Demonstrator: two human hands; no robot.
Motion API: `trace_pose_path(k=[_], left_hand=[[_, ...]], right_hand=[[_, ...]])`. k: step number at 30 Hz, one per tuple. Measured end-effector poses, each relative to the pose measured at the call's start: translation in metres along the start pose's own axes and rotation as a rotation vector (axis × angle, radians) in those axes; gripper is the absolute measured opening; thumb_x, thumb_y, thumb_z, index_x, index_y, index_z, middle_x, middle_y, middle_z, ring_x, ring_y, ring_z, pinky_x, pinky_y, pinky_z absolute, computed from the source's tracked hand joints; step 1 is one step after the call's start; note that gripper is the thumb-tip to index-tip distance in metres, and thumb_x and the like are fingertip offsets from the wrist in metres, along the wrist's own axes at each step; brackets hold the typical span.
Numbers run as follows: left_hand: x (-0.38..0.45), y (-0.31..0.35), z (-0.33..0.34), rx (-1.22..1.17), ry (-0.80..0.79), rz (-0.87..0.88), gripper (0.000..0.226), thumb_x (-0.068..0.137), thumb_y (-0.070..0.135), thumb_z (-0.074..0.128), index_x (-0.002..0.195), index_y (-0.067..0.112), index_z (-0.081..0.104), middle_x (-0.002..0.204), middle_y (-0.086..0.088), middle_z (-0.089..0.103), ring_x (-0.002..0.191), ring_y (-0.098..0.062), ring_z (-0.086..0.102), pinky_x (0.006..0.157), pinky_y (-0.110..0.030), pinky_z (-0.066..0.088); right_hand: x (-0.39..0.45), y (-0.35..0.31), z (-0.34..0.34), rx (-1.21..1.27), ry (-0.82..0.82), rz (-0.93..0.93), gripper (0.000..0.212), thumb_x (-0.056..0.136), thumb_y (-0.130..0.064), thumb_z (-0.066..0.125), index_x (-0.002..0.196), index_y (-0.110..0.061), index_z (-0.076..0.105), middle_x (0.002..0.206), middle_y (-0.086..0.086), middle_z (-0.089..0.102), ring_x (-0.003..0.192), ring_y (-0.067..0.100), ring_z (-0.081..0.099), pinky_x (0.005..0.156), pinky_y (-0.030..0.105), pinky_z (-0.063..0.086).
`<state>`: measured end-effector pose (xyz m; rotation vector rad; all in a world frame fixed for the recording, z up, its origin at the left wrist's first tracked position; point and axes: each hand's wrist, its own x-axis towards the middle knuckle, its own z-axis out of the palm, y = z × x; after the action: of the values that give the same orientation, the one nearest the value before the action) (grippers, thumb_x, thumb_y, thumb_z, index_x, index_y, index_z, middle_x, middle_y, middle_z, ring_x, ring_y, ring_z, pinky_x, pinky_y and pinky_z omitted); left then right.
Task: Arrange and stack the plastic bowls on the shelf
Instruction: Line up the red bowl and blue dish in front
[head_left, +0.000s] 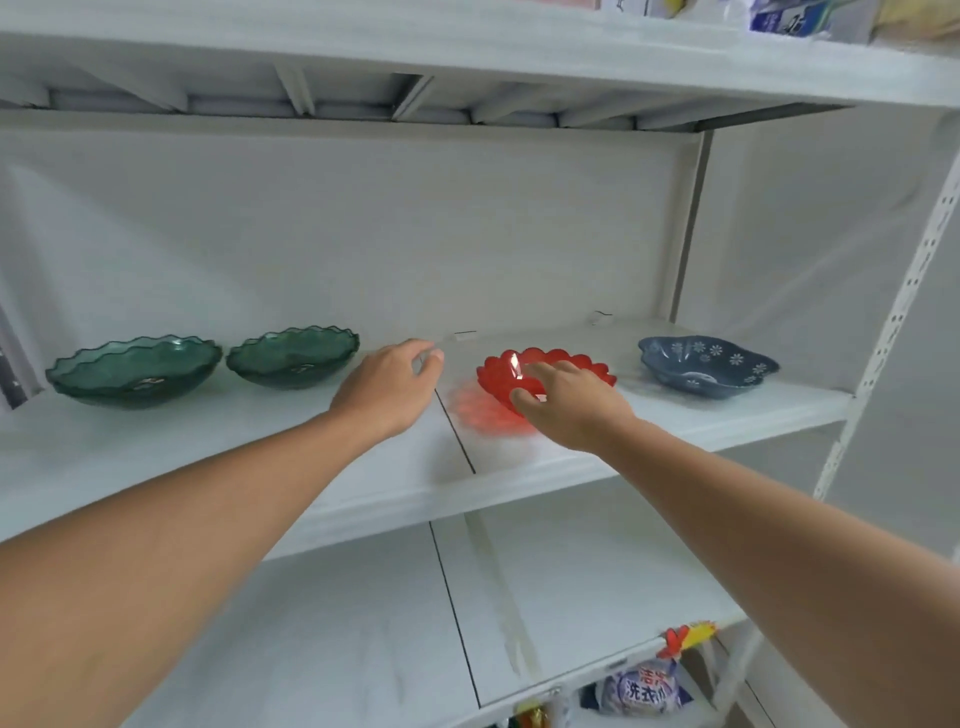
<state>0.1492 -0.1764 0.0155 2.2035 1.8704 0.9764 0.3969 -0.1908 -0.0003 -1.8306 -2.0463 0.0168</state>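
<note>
Four bowls in a row on the white shelf (675, 415). At 9 o'clock, a big green bowl (134, 371) with a wavy rim, and just beside it, toward the middle, a smaller green bowl (293, 356), nearly touching. At 3 o'clock, a blue bowl (707, 365) with white flowers, well apart from the rest. Near the middle, a bit toward 3 o'clock, a red bowl (524, 376) with a scalloped rim, tilted, throwing a red glow on the shelf under it. Right hand (569, 405) on the near rim of the red bowl, thumb on the front, fingers over the top. Left hand (389, 387) between the smaller green bowl and the red bowl, empty, fingers loosely curled, half open. Packets (641, 691) down at 5 o'clock, under the lower shelf (337, 649).
</note>
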Motion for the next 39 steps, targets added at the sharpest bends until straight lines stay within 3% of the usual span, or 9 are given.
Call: trace_pose_path(k=[5, 10, 16, 19, 23, 27, 32, 37, 39], left_hand=[[0.015, 0.024, 0.035, -0.043, -0.092, 0.045, 0.058, 0.106, 0.06, 0.032, 0.15, 0.033, 0.059, 0.156, 0.003, 0.06, 0.141, -0.025, 0.055, 0.106, -0.041, 0.045], [0.023, 0.054, 0.068, -0.078, -0.121, 0.073, 0.059, 0.1, 0.061, 0.029, 0.139, 0.035, 0.066, 0.136, 0.003, 0.069, 0.126, -0.026, 0.062, 0.099, -0.042, 0.052], [0.043, 0.087, 0.094, 0.001, -0.104, 0.028, 0.056, 0.102, 0.058, 0.03, 0.138, 0.032, 0.065, 0.14, 0.002, 0.064, 0.13, -0.028, 0.059, 0.097, -0.043, 0.05], [0.054, 0.098, 0.111, 0.146, -0.04, -0.117, 0.059, 0.103, 0.054, 0.03, 0.148, 0.027, 0.056, 0.152, -0.003, 0.055, 0.138, -0.032, 0.051, 0.09, -0.045, 0.042], [0.071, 0.105, 0.133, 0.222, -0.025, -0.432, 0.063, 0.104, 0.049, 0.033, 0.153, 0.014, 0.047, 0.156, -0.014, 0.049, 0.139, -0.04, 0.049, 0.103, -0.05, 0.044], [0.087, 0.112, 0.166, 0.044, -0.004, -0.777, 0.058, 0.104, 0.034, 0.051, 0.154, 0.005, 0.043, 0.151, -0.022, 0.053, 0.13, -0.043, 0.059, 0.106, -0.046, 0.051], [0.099, 0.105, 0.187, -0.068, 0.089, -0.839, 0.033, 0.097, 0.009, 0.053, 0.128, -0.001, 0.062, 0.12, -0.026, 0.072, 0.097, -0.042, 0.072, 0.085, -0.044, 0.062], [0.12, 0.121, 0.187, -0.116, 0.143, -0.754, 0.027, 0.095, 0.005, 0.047, 0.108, -0.002, 0.071, 0.085, -0.021, 0.071, 0.065, -0.033, 0.066, 0.055, -0.032, 0.048], [0.13, 0.136, 0.186, -0.136, 0.145, -0.697, 0.027, 0.096, 0.006, 0.047, 0.104, -0.002, 0.071, 0.084, -0.022, 0.071, 0.057, -0.029, 0.061, 0.046, -0.03, 0.04]], right_hand=[[-0.016, 0.031, -0.014, -0.061, -0.027, 0.106, 0.068, 0.091, -0.065, 0.037, 0.153, -0.037, 0.049, 0.15, 0.004, 0.054, 0.135, 0.032, 0.052, 0.103, 0.047, 0.046], [-0.015, 0.076, -0.031, -0.095, 0.02, 0.177, 0.058, 0.093, -0.063, 0.035, 0.14, -0.037, 0.058, 0.134, 0.004, 0.06, 0.126, 0.031, 0.057, 0.084, 0.042, 0.043], [-0.006, 0.14, -0.039, -0.06, 0.054, 0.215, 0.062, 0.095, -0.06, 0.036, 0.151, -0.037, 0.051, 0.148, 0.004, 0.055, 0.134, 0.033, 0.054, 0.101, 0.047, 0.047], [0.005, 0.177, -0.041, -0.057, 0.053, 0.194, 0.058, 0.095, -0.057, 0.036, 0.148, -0.038, 0.051, 0.141, 0.006, 0.058, 0.129, 0.035, 0.055, 0.097, 0.047, 0.048], [0.031, 0.228, -0.044, -0.038, 0.051, 0.11, 0.057, 0.098, -0.056, 0.038, 0.148, -0.033, 0.052, 0.143, 0.006, 0.057, 0.129, 0.032, 0.056, 0.097, 0.048, 0.05], [0.057, 0.273, -0.046, -0.017, 0.029, 0.034, 0.059, 0.099, -0.057, 0.039, 0.152, -0.033, 0.05, 0.152, 0.005, 0.053, 0.132, 0.032, 0.055, 0.1, 0.048, 0.05], [0.087, 0.314, -0.043, 0.042, 0.13, -0.014, 0.043, 0.1, -0.043, 0.044, 0.134, -0.026, 0.065, 0.133, 0.004, 0.062, 0.121, 0.031, 0.058, 0.093, 0.044, 0.053], [0.107, 0.352, -0.05, -0.008, 0.201, 0.072, 0.036, 0.099, -0.037, 0.043, 0.123, -0.022, 0.065, 0.122, 0.005, 0.061, 0.116, 0.031, 0.053, 0.083, 0.042, 0.049], [0.105, 0.375, -0.051, -0.087, 0.263, 0.13, 0.032, 0.098, -0.035, 0.044, 0.118, -0.019, 0.063, 0.119, 0.007, 0.059, 0.114, 0.033, 0.051, 0.078, 0.042, 0.046]])
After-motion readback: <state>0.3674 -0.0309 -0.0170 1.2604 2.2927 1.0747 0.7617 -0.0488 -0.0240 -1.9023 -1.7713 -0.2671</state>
